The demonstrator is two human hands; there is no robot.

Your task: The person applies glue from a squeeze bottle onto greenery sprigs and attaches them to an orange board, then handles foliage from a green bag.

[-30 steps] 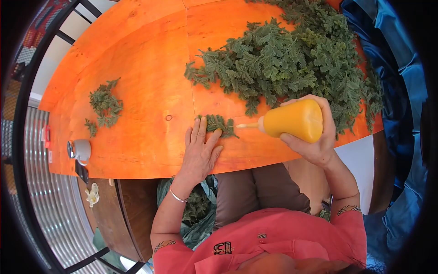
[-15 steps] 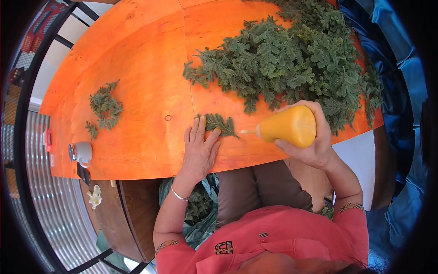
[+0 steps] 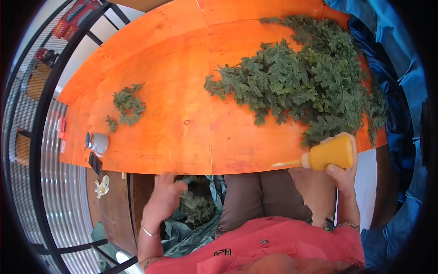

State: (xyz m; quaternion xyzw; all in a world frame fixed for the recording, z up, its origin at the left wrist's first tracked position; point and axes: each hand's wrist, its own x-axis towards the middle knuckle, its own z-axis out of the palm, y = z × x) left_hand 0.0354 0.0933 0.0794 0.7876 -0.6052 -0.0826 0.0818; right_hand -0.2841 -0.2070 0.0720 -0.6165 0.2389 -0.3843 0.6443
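Observation:
My right hand (image 3: 345,166) is wrapped round a yellow squeeze bottle (image 3: 329,154), tilted on its side with its long pale nozzle pointing left, just above the table's front edge. My left hand (image 3: 165,194), somewhat blurred, is at the front edge of the table, left of my lap. Its fingers look apart, and nothing shows in them. Beside it, below the table, a dark green plastic bag (image 3: 175,230) stands open with green fir sprigs (image 3: 197,208) inside. A large heap of fir sprigs (image 3: 310,77) lies on the right of the orange table (image 3: 173,100).
A small clump of sprigs (image 3: 129,104) lies at the left of the table. Near the left edge are a grey-white cup (image 3: 99,143), a dark phone (image 3: 95,163) and a red object (image 3: 62,127). Blue cloth (image 3: 410,91) hangs along the right, and a black metal frame (image 3: 43,105) stands left.
My left hand has left the table and moved down to the bag. The sprig it pressed on is gone from the tabletop. My right hand has drawn the bottle down and right.

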